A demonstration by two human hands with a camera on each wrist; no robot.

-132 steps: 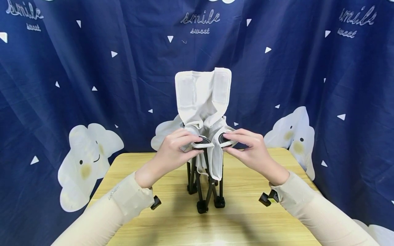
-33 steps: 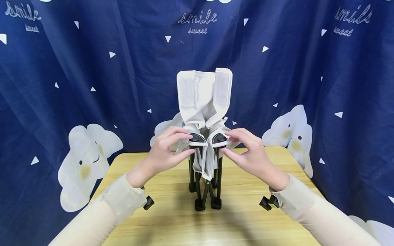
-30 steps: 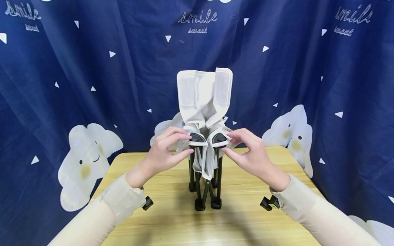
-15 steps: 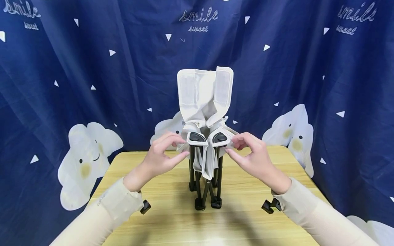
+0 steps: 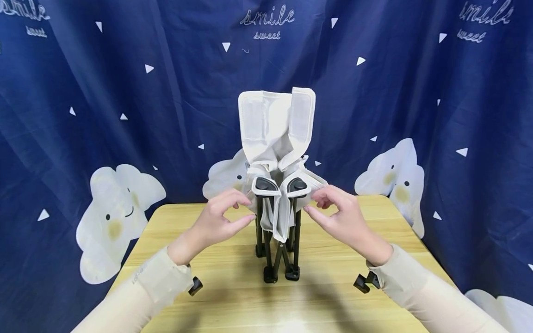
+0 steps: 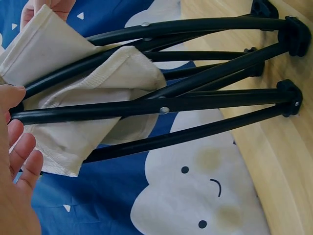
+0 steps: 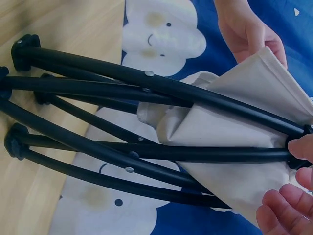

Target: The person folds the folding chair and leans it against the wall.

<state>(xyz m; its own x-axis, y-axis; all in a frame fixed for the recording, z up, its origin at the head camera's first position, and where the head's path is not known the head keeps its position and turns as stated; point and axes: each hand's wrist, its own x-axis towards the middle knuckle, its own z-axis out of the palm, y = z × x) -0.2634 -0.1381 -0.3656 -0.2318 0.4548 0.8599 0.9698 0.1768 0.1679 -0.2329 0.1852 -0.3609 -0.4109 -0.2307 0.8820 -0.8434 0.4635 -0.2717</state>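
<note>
A small folding camp chair (image 5: 276, 125) with white fabric and black tube legs stands upright, its frame gathered together, in the middle of the head view. Two black corner caps sit in the fabric at its front. My left hand (image 5: 216, 216) is beside the left corner, fingers loosely bent and thumb tip close to a leg. On the other side, my right hand (image 5: 343, 215) is near the right corner, its thumb and bent fingers apart. Neither hand grips anything. In the left wrist view the crossed legs (image 6: 195, 100) and hanging fabric (image 6: 63, 142) show beside the fingers.
The chair's black feet (image 5: 269, 274) rest on a light wooden table (image 5: 208, 300). Behind it hangs a dark blue curtain (image 5: 187, 92) with white clouds and triangles. A small black device (image 5: 195, 286) is on the left wrist and another (image 5: 361, 283) on the right.
Both hands pinched the chair's front corners earlier; they have since let go, moving outward and slightly down. The front corners and legs have shifted a little, and the chair stays upright.
</note>
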